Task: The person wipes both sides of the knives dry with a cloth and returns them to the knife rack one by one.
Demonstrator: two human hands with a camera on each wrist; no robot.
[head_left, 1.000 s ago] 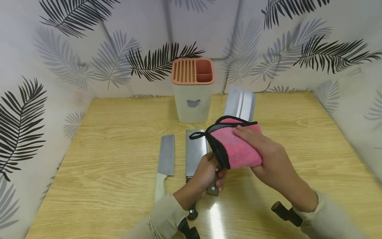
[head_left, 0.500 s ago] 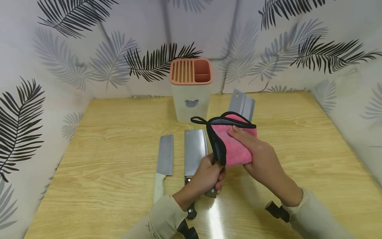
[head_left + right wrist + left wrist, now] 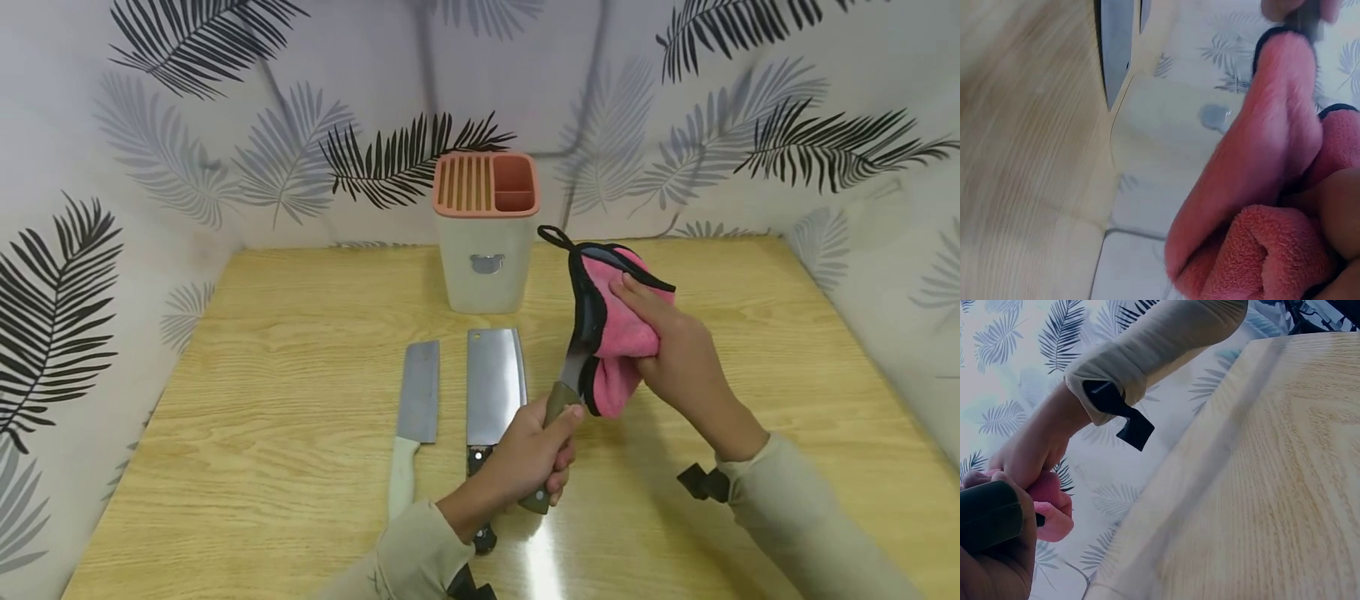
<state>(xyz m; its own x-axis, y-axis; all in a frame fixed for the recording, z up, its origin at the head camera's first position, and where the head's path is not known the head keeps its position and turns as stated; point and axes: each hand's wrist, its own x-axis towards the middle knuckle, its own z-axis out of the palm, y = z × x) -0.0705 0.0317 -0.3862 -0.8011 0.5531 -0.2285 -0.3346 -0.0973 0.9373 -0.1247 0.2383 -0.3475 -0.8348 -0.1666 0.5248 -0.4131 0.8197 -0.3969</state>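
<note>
My left hand (image 3: pixel 525 454) grips the olive-green handle (image 3: pixel 560 402) of a cleaver, tilted up and to the right above the table. A pink cloth (image 3: pixel 617 321) with black edging and a hanging loop wraps the blade, hiding all but a short stretch near the handle. My right hand (image 3: pixel 681 354) holds this cloth against the blade from the right. In the left wrist view, the rounded dark handle (image 3: pixel 988 515) lies within the left fingers, with the cloth (image 3: pixel 1054 515) beyond. Bunched pink folds (image 3: pixel 1247 162) fill much of the right wrist view.
A white-handled knife (image 3: pixel 420 392) and a black-handled cleaver (image 3: pixel 492 383) lie side by side left of my hands. Behind them stands a cream knife holder (image 3: pixel 486 279) with an orange slotted top. Leaf-patterned fabric (image 3: pixel 300 167) surrounds the wooden table (image 3: pixel 285 350).
The cloth and right hand first slid slightly down the blade, then moved up and right, away from the left hand. More of the handle now shows, and the blade's far end is covered.
</note>
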